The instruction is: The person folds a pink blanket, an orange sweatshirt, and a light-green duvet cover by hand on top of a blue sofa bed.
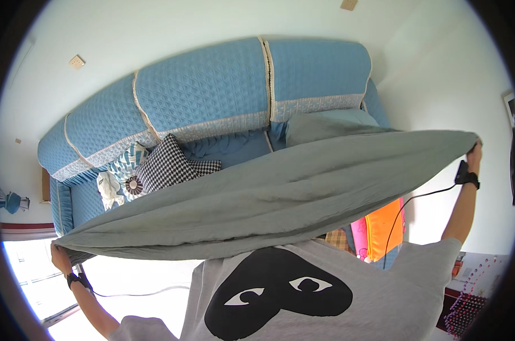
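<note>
A large grey-green cloth is stretched wide across the view in front of my chest, its long folds sagging between my hands. My left hand grips one end at the lower left. The opposite end is bunched in my right hand, raised at the right. Each wrist wears a black strap with a small device and a cable. Behind the cloth stands a sofa with a blue quilted cover. Part of the grey-green fabric lies at the sofa's right end, beside a paler pillow.
On the sofa's left half are a houndstooth cushion, a patterned cushion and a crumpled white cloth. Folded orange fabric and pink fabric lie below the cloth at right. A beaded curtain hangs at lower right.
</note>
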`<action>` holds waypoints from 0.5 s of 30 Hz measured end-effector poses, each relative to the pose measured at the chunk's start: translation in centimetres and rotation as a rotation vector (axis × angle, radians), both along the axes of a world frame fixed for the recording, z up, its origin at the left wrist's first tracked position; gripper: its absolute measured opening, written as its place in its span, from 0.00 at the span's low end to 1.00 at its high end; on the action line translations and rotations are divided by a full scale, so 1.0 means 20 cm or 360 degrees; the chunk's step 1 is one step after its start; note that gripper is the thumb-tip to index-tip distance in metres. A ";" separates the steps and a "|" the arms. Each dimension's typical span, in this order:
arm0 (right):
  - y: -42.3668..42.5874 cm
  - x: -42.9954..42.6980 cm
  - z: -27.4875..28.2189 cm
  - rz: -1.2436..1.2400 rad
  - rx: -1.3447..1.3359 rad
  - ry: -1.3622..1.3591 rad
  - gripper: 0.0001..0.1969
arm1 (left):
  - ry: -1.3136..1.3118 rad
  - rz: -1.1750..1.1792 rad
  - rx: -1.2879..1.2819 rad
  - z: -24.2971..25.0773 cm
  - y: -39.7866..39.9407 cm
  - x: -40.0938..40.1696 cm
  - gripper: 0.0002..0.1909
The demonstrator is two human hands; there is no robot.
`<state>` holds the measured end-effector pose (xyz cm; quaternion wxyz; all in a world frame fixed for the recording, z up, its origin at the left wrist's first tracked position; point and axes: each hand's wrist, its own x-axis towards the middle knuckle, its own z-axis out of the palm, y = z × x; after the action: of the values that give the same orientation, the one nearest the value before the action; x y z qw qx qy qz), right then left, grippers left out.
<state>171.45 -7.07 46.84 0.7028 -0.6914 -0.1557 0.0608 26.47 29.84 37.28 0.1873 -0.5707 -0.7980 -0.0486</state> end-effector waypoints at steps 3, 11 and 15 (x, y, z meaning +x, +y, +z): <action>-0.27 0.00 0.47 0.0052 -0.0171 -0.0007 0.19 | -0.0225 0.0293 0.0414 0.01 -0.07 -0.29 0.15; -0.33 -1.09 0.27 -0.0347 -0.0224 0.0202 0.25 | -0.0238 0.0943 -0.0164 0.16 -0.57 -0.38 0.14; -0.23 -0.96 0.24 -0.0354 -0.0335 0.0138 0.27 | -0.0381 0.0581 0.0125 0.14 -0.46 -0.35 0.12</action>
<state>152.34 -11.69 51.55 0.6348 -0.7711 -0.0406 0.0283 19.54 20.63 40.15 0.1190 -0.3992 -0.9021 -0.1125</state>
